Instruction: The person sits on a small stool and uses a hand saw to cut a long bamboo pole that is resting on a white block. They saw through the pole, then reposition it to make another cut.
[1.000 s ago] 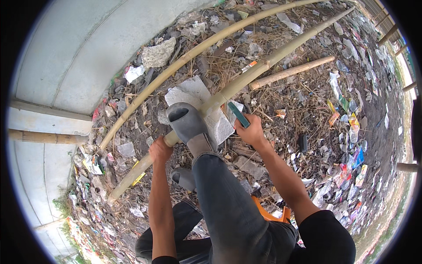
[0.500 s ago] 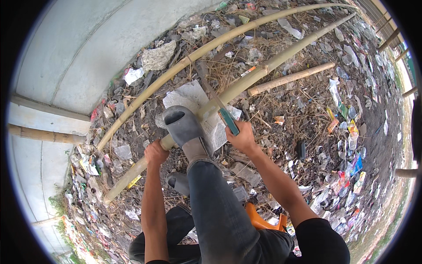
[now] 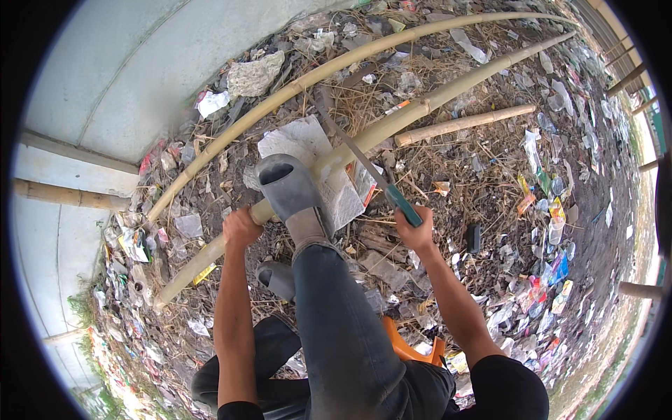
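My right hand [image 3: 417, 228] is wrapped round the dark green handle of a hand saw [image 3: 369, 165]. Its long blade lies across a thick bamboo pole [image 3: 402, 119] that runs from lower left to far right. My left hand [image 3: 241, 225] grips the same pole nearer its lower left end. Between the hands, my grey shoe [image 3: 289, 187] presses down on the pole. Under the pole, beside the shoe, is a flat pale slab [image 3: 297, 140]; its material is hard to tell.
A second bamboo pole [image 3: 280, 98] curves along the far side. A short bamboo piece [image 3: 465, 125] lies to the right. A rough stone [image 3: 255, 75] sits near the pale wall [image 3: 112, 77]. An orange plastic seat [image 3: 413, 348] shows by my leg. Litter covers the ground.
My right hand has drawn the saw back toward the lower right, so more blade shows on the near side of the pole. My left hand still grips the bamboo.
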Available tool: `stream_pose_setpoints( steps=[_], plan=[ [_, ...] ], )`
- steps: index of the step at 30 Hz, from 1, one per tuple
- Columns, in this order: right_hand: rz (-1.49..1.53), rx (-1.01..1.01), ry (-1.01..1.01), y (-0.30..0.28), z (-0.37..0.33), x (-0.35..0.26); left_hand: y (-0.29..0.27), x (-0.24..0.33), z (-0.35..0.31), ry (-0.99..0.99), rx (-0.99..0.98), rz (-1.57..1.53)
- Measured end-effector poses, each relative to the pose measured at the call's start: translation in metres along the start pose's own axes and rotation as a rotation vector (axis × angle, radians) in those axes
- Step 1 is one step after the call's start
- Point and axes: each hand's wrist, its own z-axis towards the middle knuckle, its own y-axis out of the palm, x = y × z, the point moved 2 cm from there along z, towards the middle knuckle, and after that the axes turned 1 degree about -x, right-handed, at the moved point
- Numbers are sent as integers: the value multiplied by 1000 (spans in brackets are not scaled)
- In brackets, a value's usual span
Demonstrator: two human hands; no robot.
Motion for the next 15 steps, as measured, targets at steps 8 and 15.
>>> stream_pose_setpoints(
  steps=[8,15],
  plan=[
    [10,-35,18,-25,-87,5,0,-22,8,24,-34,-16],
    [-2,-5,-107,-8,-44,13,-21,-8,5,18,-76,17]
  ],
)
